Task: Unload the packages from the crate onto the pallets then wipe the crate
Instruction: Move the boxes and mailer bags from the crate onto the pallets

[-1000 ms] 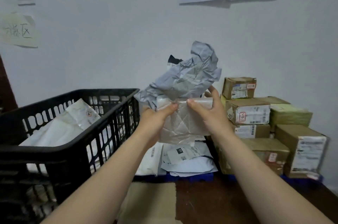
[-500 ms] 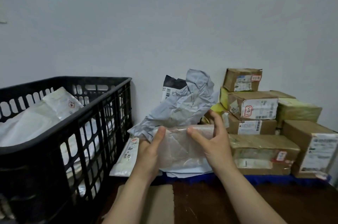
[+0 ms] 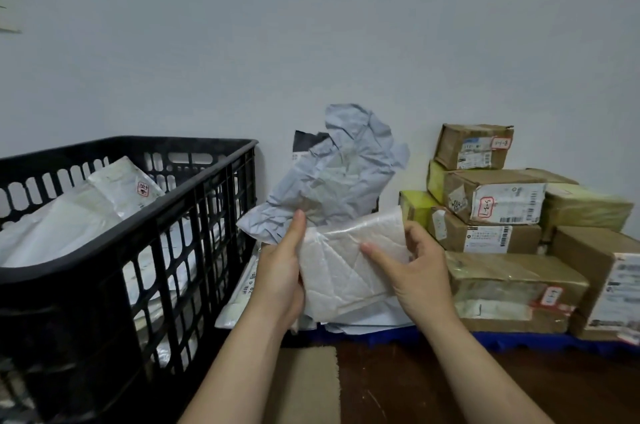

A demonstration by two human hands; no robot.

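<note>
The package [image 3: 349, 271], a flat translucent white parcel with a quilted skin, is in the air in front of the wall. It sits to the right of the black crate [image 3: 207, 177] and just above the heap of flat mailers [image 3: 363, 321] at the left end of the blue pallet [image 3: 519, 342].

Its long axis runs left to right and rises a little toward the right. The left hand [image 3: 280, 280] grips the left end with its thumb upright along the front edge. The right hand [image 3: 417, 273] pinches the right end, with the thumb laid across the front face and the fingers [image 3: 414, 233] curled over the top edge behind it.

A crumpled grey mailer [image 3: 341, 177] stands up behind the package. It seems to be caught under the left thumb, but that cannot be told for sure.

The landing spot lies forward and below both hands, with the stacked cardboard boxes [image 3: 491, 203] close on the right. Setting the package down looks like a short lowering, and both hands are about equally near. More white parcels are visible in the crate, so the unloading is judged unfinished.
</note>
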